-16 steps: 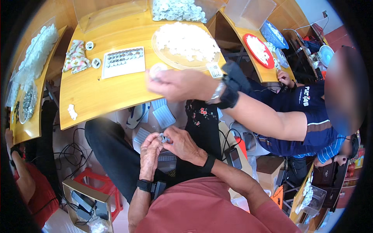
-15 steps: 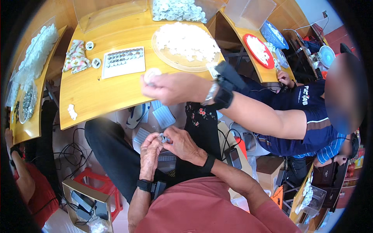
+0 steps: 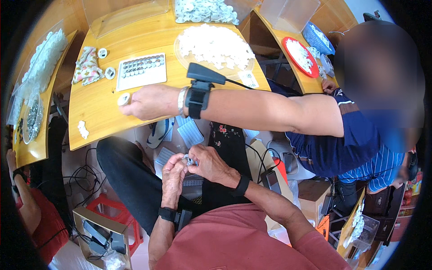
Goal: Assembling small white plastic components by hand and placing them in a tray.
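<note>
Right between your fingertips you've got a small grey-white piece [image 3: 191,160], kinda glossy, but it's partly covered so I can't tell its full shape. Your left hand [image 3: 173,173] and right hand [image 3: 209,166] are both pinched narrow on it, thumbs in close, over your lap.

Ahead of your fingers and a bit left, up on the wooden table [image 3: 96,119], a white tray [image 3: 141,81] has rows of little round dark-and-silver parts. Ahead and slightly right, a shallow round tray [image 3: 183,60] carries a big heap of white bits, and past that a clear box [image 3: 180,20] is loaded with pale discs.

The table's near edge runs beyond your fingers, with a gap between. Heads up: a co-worker's hand [image 3: 148,102] reaches across from your right, gripping a round white part [image 3: 123,99], so room straight ahead is tight. More bare wood shows ahead-left.
</note>
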Motion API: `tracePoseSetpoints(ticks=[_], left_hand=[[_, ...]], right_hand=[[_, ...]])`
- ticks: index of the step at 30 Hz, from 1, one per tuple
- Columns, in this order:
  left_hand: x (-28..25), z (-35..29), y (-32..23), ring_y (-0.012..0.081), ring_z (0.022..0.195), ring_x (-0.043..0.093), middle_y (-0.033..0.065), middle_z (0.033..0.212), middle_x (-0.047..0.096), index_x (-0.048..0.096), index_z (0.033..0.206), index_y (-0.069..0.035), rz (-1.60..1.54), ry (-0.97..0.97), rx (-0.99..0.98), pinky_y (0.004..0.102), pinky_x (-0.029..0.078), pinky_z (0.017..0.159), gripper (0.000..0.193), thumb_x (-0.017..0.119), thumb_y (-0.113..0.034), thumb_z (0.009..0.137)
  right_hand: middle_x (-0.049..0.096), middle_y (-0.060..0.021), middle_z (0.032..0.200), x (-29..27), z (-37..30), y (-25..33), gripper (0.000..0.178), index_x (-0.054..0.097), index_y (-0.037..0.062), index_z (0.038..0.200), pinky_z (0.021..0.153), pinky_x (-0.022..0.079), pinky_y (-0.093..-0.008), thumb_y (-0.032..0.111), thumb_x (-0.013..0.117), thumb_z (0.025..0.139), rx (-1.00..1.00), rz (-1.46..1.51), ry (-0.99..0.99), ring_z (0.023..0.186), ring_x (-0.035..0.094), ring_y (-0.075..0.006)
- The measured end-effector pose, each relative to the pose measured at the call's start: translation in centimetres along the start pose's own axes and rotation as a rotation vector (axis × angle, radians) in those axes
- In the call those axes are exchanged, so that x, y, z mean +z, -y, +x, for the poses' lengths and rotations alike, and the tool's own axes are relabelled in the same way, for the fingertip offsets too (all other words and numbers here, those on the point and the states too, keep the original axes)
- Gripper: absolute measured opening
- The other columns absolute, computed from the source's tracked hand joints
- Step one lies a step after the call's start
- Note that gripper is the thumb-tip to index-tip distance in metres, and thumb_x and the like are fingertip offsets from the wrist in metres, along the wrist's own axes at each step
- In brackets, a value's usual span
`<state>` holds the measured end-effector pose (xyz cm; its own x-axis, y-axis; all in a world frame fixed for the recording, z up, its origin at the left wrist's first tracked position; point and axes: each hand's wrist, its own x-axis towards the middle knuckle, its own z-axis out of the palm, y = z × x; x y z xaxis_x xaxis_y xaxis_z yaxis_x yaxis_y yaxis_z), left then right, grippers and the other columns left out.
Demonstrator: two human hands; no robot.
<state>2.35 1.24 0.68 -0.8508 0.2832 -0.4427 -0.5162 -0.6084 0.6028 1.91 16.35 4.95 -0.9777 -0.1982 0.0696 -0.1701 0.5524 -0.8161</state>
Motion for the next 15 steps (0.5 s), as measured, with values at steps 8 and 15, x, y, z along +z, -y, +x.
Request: tracePoseSetpoints(ticks=[8,15], left_hand=[[-0.18,0.14,0.25,0.0088,0.075,0.057,0.0023,0.087,0.061,0.061,0.101,-0.002,-0.038,0.027,0.045,0.0205,0.047,0.065,0.017,0.061,-0.003,0.084],[0.04,-0.19,-0.09,0.0103,0.079,0.059,0.0031,0.088,0.062,0.061,0.101,-0.002,0.034,-0.031,0.007,0.0221,0.048,0.070,0.017,0.062,-0.005,0.084]], right_hand=[[0.054,-0.0167,0.070,0.08,0.32,-0.09,0.028,0.047,-0.0005,0.075,0.058,0.043,-0.0409,0.007,0.072,0.064,0.016,0.031,0.033,0.065,0.056,-0.0346],[0.055,-0.0161,0.070,-0.02,0.30,-0.05,0.028,0.048,0.0002,0.075,0.057,0.044,-0.0397,0.006,0.072,0.064,0.016,0.042,0.040,0.066,0.058,-0.0337]])
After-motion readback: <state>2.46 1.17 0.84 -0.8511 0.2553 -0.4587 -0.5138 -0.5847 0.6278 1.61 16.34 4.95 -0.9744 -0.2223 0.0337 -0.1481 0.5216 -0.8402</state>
